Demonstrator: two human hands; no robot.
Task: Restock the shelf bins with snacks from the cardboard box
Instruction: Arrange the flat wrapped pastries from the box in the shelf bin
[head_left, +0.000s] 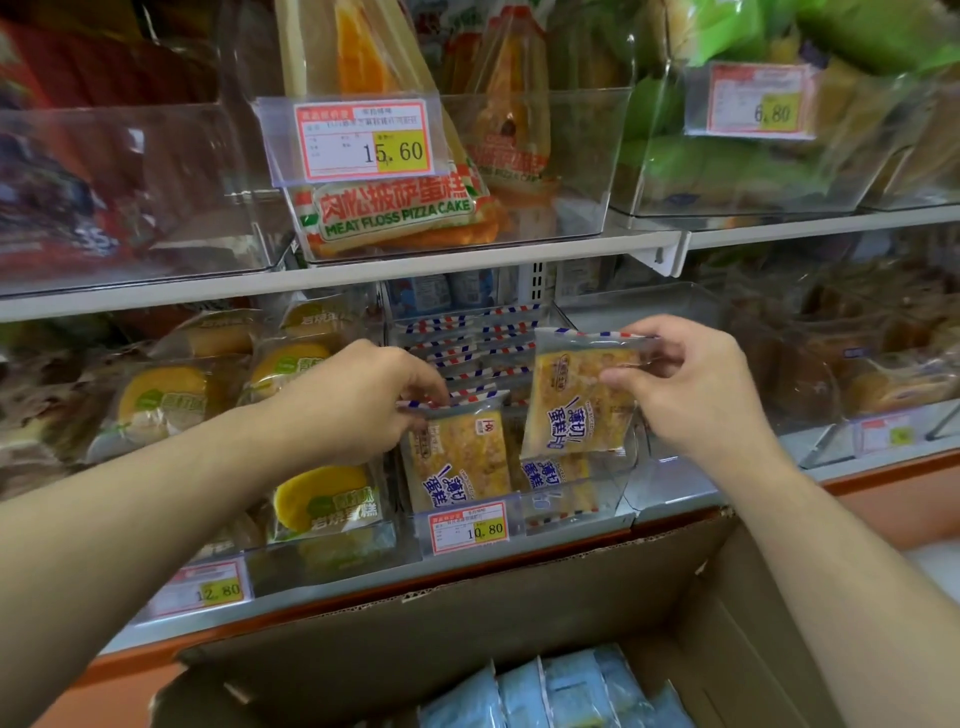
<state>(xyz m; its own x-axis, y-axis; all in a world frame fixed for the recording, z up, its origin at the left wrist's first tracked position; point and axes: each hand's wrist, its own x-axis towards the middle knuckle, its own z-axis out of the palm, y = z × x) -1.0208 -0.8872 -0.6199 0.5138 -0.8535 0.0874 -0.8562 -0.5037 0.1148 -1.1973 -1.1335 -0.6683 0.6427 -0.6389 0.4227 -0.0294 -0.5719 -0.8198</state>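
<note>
A clear shelf bin (618, 488) with a 10.80 price tag stands on the lower shelf, filled with several sliced-cake packets. My left hand (358, 400) pinches the top edge of the front packet (457, 462) standing in that bin. My right hand (696, 389) holds another packet (576, 410) of the same kind by its upper edge, just above the bin's right side. The open cardboard box (467, 618) sits below the shelf, with pale blue snack packets (561, 691) at its bottom.
To the left, a bin of round yellow cakes (322, 499) carries a 12.80 tag. The upper shelf holds a meat floss pizza cake bin (395, 208) tagged 15.60 and a bin of green packets (727, 156). A bin of brown cakes (883, 374) stands at the right.
</note>
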